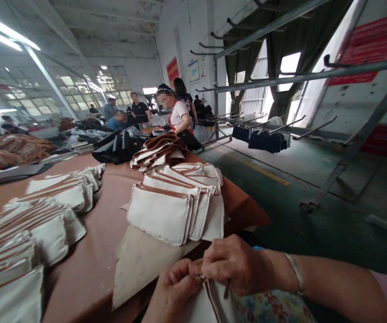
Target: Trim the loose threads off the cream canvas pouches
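Rows of cream pouches (45, 211) line the brown tabletop (102, 224) at your left. Low at the tabletop's near edge, your left hand (173, 287) and right hand (235, 269) each pinch, grip clenched, the zipper edge of one cream pouch (203, 309).

Counter (99, 233) runs from near left to far centre. Pouch (210, 305) at bottom edge, nearest camera, held between left hand (173, 289) and right hand (235, 269), hands touching at its top edge. Fanned pouch stack (176, 202) on counter just beyond hands. Folded pile (160, 150) behind that stack. Pouch rows (28, 233) on counter at left, overlapping. Dark bags (117, 146) farther back. Seated person (180, 116) at counter's far end. Rail rack (281, 80) right of counter, across floor aisle (281, 197).
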`<move>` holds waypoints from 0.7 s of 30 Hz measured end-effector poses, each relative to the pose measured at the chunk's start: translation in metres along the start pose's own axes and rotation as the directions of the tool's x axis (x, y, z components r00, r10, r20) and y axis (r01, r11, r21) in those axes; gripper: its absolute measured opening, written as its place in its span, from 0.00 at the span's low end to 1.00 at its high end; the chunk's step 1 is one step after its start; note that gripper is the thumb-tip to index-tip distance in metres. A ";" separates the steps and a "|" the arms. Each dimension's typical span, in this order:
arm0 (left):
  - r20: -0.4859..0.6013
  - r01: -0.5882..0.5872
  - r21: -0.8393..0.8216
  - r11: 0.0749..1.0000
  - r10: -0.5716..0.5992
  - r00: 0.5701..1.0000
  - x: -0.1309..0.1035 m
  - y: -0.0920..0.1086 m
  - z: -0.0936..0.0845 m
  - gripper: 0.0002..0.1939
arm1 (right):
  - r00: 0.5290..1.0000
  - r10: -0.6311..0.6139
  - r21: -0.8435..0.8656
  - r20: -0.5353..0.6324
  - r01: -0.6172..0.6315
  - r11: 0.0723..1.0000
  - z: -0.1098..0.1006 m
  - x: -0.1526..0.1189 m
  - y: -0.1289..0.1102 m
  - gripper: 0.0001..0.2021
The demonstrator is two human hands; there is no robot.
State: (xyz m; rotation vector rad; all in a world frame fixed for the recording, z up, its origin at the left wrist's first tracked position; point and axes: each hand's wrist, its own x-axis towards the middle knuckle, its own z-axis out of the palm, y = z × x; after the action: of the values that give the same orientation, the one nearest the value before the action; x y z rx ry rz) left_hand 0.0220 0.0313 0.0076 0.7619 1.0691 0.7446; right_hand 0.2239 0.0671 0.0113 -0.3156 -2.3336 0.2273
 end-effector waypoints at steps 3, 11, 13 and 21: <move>0.064 0.006 -0.113 0.994 0.002 0.998 -0.001 0.002 0.003 0.12 | 0.991 -0.104 -0.196 0.084 0.119 0.973 -0.004 -0.005 0.002 0.08; 0.054 -0.047 -0.049 0.998 0.050 0.997 -0.007 0.004 0.015 0.20 | 0.997 -0.070 -0.098 0.034 0.073 0.992 -0.005 -0.019 -0.003 0.08; 0.058 -0.096 -0.014 0.995 0.097 0.994 -0.010 0.006 0.016 0.20 | 0.982 0.187 0.221 -0.026 -0.177 0.959 -0.007 -0.019 -0.008 0.10; 0.038 -0.217 0.230 0.949 0.214 0.976 -0.023 0.020 0.019 0.19 | 0.670 0.593 0.564 0.447 -0.725 0.394 -0.035 0.008 -0.004 0.20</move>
State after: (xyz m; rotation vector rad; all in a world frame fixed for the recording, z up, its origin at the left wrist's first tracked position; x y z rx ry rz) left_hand 0.0295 0.0196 0.0400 1.0974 1.0846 0.8063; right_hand 0.2428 0.0681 0.0414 -0.8537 -1.9312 1.5897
